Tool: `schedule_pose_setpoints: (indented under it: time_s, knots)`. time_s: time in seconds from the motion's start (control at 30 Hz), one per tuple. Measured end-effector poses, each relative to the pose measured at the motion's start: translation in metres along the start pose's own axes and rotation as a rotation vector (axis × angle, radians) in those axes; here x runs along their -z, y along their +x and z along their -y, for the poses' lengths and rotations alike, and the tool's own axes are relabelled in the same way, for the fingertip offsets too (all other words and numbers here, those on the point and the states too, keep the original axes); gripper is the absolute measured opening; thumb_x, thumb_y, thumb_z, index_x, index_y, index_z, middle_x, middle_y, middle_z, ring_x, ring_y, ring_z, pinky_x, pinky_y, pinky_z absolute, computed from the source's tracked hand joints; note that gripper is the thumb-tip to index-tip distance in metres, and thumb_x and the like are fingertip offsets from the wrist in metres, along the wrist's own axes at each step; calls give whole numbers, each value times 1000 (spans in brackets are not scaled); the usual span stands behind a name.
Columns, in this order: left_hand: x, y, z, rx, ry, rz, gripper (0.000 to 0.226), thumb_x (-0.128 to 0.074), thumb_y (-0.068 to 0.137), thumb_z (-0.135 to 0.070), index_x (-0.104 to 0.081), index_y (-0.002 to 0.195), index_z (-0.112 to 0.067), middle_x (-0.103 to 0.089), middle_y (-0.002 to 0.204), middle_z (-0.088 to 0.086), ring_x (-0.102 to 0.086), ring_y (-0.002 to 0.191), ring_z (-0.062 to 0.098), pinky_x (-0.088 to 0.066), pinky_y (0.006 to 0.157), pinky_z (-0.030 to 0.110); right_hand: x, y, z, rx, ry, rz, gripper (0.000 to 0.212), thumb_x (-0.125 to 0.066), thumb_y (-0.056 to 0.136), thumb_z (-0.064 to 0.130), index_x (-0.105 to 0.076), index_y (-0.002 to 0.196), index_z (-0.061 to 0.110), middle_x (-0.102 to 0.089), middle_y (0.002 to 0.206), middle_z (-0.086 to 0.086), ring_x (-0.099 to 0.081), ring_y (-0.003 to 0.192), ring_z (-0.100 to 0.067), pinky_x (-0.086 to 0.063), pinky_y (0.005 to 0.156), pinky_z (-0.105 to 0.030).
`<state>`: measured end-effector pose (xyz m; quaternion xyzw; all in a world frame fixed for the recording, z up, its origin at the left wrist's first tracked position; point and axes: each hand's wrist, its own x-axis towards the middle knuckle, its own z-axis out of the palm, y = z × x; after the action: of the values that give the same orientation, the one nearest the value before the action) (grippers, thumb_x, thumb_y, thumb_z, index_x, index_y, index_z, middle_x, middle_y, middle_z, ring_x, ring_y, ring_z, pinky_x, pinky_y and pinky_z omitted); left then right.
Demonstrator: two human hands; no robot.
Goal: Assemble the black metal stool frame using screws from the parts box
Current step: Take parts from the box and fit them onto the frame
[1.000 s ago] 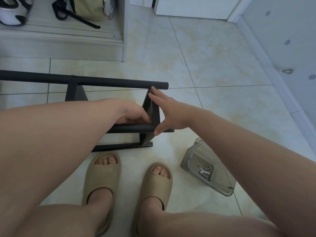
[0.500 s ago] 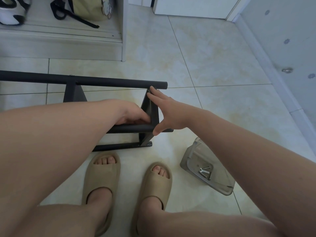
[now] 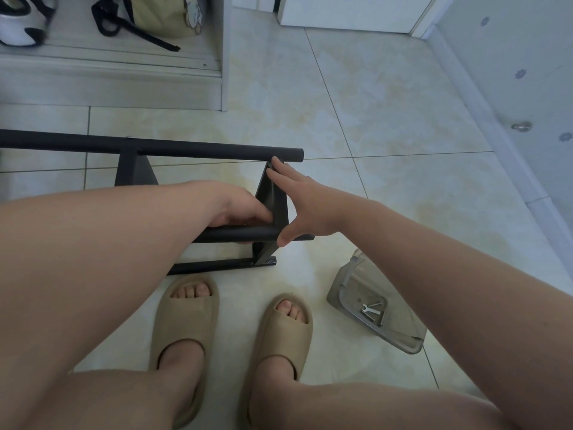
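Black metal stool frame lies on pale tiled floor just ahead of beige slippers. Left hand grasps its nearer tube; right hand, released, presses straight fingers on the end plate's outer edge. Clear plastic parts box sits apart rightward, open tile beyond the tube ends.

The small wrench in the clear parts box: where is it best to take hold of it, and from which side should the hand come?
Pinch the wrench by its thin shank with two fingers, coming from straight above into the parts box, whose top looks open. It lies flat on the bottom near a corner, so the walls would probably block a side approach.
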<state>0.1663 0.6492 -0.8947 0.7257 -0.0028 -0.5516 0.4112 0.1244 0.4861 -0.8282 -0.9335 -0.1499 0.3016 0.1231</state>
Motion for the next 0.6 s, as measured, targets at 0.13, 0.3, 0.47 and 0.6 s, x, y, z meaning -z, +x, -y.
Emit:
schedule_pose_setpoints:
  time_s: [0.13, 0.3, 0.47, 0.6]
  knots:
    - [2, -1, -1, 7, -3, 36, 14, -61, 94, -18, -73, 92, -12, -74, 76, 3, -65, 68, 18, -47, 76, 29, 0, 1, 0, -4, 4, 4, 130, -89, 73, 40, 4, 162, 18, 21, 167, 11, 3, 153, -8, -8, 126, -37]
    - [2, 1, 1, 12, -63, 74, 21, -52, 98, -16, -72, 89, -13, -72, 72, 1, -64, 58, 13, -49, 68, 29, 0, 0, 0, -4, 9, 5, 130, -89, 73, 40, 4, 162, 20, 21, 167, 12, 4, 152, -5, -8, 126, -36]
    - [-1, 2, 1, -1, -27, -11, 13, -64, 92, -20, -70, 88, -9, -67, 74, 6, -59, 68, 23, -50, 74, 33, 0, 0, 0, -1, 4, 2, 130, -89, 73, 40, 4, 162, 19, 20, 167, 11, 2, 153, -7, -8, 125, -36]
    - [1, 0, -1, 4, 0, 26, 14, -60, 94, -17, -71, 92, -9, -72, 76, 6, -64, 65, 20, -48, 71, 28, 0, 0, 0, -3, -2, 3, 130, -89, 73, 40, 4, 162, 19, 21, 167, 11, 2, 153, -8, -9, 126, -36]
